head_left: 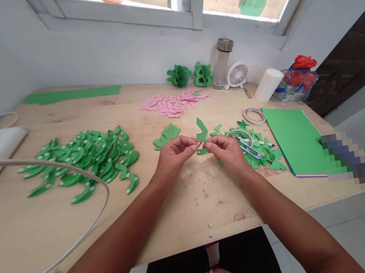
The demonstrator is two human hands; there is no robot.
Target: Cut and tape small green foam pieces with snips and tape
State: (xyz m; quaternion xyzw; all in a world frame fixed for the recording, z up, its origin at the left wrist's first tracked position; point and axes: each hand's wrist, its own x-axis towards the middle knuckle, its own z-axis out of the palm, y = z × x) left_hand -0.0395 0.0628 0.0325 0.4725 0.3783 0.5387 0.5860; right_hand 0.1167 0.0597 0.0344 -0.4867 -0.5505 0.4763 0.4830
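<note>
A curved green paper piece [201,128] is held upright between my two hands over the middle of the table. My left hand [178,155] pinches near its left edge, with a small white bit at the fingertips. My right hand [226,150] pinches the piece from the right, its fingers close to the left ones. Just behind my left hand lies a fanned green paper stack [167,135]. Green scraps [266,154] are spread beside my right hand, with a blue cutter [250,149] and a tape roll among them.
A large pile of green cutouts [84,161] lies at left, pink cutouts [173,105] farther back. Green sheets [301,139] and another tape roll [254,116] are at right. A bottle [221,66] and fan [237,74] stand behind; a white cable [105,206] curves at left.
</note>
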